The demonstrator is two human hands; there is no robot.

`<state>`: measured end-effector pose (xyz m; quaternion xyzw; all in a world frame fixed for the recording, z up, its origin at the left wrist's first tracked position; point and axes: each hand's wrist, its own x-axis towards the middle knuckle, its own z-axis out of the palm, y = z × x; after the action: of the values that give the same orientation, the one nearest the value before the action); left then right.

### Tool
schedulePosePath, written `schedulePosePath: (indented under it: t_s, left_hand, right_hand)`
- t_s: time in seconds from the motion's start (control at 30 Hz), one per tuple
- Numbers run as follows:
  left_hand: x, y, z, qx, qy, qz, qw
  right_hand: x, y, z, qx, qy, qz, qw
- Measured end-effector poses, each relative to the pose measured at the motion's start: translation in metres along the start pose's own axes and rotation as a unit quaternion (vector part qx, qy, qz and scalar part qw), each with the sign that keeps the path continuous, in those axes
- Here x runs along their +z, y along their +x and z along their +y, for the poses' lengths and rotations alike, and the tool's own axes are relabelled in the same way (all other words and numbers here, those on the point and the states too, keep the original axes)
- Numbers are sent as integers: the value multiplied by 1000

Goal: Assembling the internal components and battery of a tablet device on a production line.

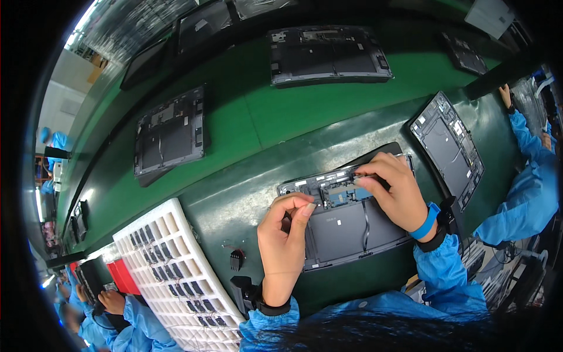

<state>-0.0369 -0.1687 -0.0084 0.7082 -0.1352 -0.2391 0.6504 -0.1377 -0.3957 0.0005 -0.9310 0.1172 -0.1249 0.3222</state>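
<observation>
An open laptop shell (pixel 352 226) lies on the dark green table (pixel 234 199), right in front of the person. It is flat, with its inside facing up, and you can see a big dark panel and a small blue board (pixel 343 196) near the top edge.

The left hand (pixel 285 234) rests on the left side of the shell. Its fingers are curled in and the thumb and first finger are pinched close together at the top part of the shell (what they pinch is too small to tell). The right hand (pixel 394 189) lies over the top right part of the shell. Its fingers are bent and pressed close together on the parts just beside the blue board. It wears a blue wrist band (pixel 427 221).

To the left of the left hand sits a white tray (pixel 176 276) with many little boxes in it, some with small dark parts inside. A tiny black part with wires (pixel 236 258) lies on the table between the tray and the shell.

More open shells lie around: one (pixel 450 146) just to the right, one (pixel 170 134) on the bright green belt to the left, and one (pixel 328 54) farther back. A person in a blue coat (pixel 528 193) is at the right edge.
</observation>
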Motion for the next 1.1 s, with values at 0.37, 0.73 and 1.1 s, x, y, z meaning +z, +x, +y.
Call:
schedulePosePath:
  t_s: [0.37, 0.73, 1.1]
  left_hand:
    - [16, -5, 9, -47, 32, -15, 998]
    - [20, -4, 6, -31, 64, -13, 997]
    - [21, -4, 7, -41, 68, -13, 997]
  right_hand:
    - [1, -14, 15, 105, 217, 40, 970]
    - [1, -13, 17, 70, 184, 37, 980]
    - [0, -13, 17, 72, 187, 28, 979]
